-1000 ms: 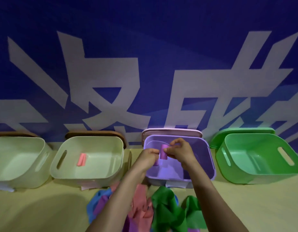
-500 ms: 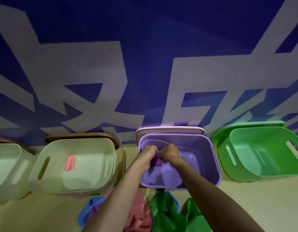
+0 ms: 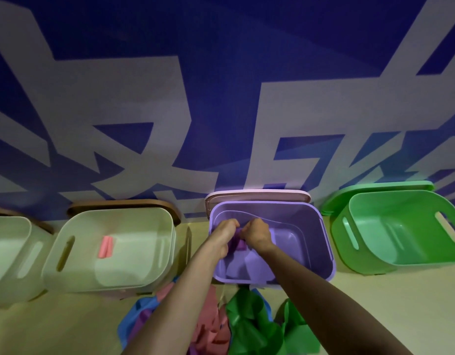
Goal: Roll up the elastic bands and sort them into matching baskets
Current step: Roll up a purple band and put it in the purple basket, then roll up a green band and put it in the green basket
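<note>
Inside the purple basket, near its eleven o'clock rim, the left hand and right hand pinch a rolled purple band; open floor lies at three o'clock.

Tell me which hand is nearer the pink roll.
Left. The left hand sits right of the pink roll; the right hand is farther right, beyond it.

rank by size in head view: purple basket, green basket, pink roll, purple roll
Largest: purple basket and green basket, alike, unranked. Then pink roll; purple roll seems smaller, but it is partly hidden.
</note>
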Tool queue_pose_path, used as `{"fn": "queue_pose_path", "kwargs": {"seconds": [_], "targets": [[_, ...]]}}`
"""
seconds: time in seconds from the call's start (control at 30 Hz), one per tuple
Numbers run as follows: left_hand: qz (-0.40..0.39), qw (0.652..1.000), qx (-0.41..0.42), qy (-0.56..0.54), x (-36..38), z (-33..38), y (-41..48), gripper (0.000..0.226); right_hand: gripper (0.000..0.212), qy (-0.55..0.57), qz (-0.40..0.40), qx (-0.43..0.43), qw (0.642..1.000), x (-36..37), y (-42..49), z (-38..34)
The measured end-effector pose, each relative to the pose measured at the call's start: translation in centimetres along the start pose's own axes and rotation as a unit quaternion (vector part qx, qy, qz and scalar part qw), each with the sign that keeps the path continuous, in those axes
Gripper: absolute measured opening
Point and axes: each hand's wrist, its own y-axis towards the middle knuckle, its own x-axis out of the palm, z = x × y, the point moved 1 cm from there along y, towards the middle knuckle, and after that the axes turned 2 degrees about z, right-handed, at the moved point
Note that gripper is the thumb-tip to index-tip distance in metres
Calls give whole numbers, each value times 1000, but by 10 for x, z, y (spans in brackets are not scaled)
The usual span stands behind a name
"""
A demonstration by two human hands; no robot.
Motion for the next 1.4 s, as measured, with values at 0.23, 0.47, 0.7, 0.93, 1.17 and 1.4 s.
{"fn": "queue_pose_path", "kwargs": {"seconds": [0.23,0.47,0.7,0.93,1.17,1.4], "targets": [[4,1000,-5,-18,-1,-1,8,11,25,-40,-60,21,997,-16,-7,-7],[-36,996,43,-64,-12,4,-27,15,17,152,-70,-41,985,-55,-38,-9],[-89,959,245,-111,-64,-4,-113,18,11,284,46,-199,937,-106,-118,-20],[-25,899,392,-193,-107,-62,-185,18,13,304,109,-309,895,-96,-230,6],[36,910,387,-147,-135,-156,-151,14,16,308,70,-298,901,-16,-272,53],[91,918,384,30,-156,-251,-88,23,31,116,-52,-390,912,82,-265,112]]}}
